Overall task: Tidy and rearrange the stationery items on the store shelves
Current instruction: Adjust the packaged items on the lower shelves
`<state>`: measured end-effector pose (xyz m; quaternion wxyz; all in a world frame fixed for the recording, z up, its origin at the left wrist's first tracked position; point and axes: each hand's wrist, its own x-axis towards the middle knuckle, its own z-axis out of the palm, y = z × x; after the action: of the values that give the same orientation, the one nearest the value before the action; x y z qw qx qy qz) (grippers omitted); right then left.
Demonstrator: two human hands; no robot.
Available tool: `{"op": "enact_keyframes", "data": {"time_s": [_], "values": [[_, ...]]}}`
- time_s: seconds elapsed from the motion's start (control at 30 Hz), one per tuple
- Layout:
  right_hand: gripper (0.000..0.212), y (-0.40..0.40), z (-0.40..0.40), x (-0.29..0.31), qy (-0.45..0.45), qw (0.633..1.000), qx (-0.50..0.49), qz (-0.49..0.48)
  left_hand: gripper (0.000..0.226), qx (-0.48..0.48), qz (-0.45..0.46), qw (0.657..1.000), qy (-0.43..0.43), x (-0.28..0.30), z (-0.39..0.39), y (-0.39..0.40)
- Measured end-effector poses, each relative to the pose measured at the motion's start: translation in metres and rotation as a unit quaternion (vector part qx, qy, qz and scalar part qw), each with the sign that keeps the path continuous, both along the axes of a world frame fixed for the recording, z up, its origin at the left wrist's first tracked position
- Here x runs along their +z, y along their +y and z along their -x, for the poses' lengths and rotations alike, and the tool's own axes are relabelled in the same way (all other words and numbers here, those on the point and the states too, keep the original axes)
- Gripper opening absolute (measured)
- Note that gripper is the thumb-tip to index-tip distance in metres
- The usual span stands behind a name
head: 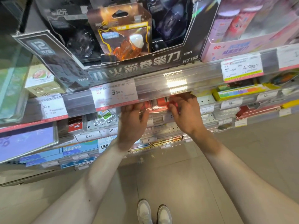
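Store shelf edge (161, 81), tiled floor, both hands (132, 120) gripping red packs (159, 101)

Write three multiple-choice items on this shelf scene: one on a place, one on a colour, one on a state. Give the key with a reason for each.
1. Where do the two hands reach?
A. Into the black display box on top
B. Under the shelf edge that bears the 3.50 price tag
C. Down to the floor

2. What colour is the sharpener in the front package of the black display box?
A. Orange with a white cap
B. Green
C. All blue

3. How is the left hand?
A. Hanging at the person's side
B. Raised to the shelf, fingers hidden past its edge
C. Holding a price tag

Key: 1 B, the left hand and right hand meet by red packages just below the 3.50 price tag. 2 A, the sharpener in the black display box is clear orange, white-capped. 3 B, its fingers vanish behind the clear rail.
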<state>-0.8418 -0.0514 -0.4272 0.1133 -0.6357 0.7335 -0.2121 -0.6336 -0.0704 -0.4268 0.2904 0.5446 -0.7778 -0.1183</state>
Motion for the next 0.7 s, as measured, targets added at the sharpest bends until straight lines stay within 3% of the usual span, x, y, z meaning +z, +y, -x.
{"op": "enact_keyframes", "data": {"time_s": [0.1, 0.3, 0.53, 0.7], "values": [[0.043, 0.011, -0.001, -0.005, 0.029, 0.999, 0.033, 0.005, 0.047, -0.043, -0.007, 0.998, -0.049, -0.006, -0.005, -0.001], [0.043, 0.004, -0.005, -0.002, 0.045, 0.999, 0.008, -0.026, 0.054, 0.012, -0.082, 0.993, -0.084, -0.002, 0.005, -0.005], [0.047, 0.005, -0.007, 0.0, 0.034, 0.999, 0.006, -0.041, 0.049, 0.02, -0.082, 0.993, -0.085, -0.002, 0.01, -0.005], [0.059, 0.021, -0.007, 0.008, -0.007, 1.0, 0.016, 0.001, 0.059, 0.006, -0.086, 0.995, -0.046, 0.005, 0.001, 0.007]]}}
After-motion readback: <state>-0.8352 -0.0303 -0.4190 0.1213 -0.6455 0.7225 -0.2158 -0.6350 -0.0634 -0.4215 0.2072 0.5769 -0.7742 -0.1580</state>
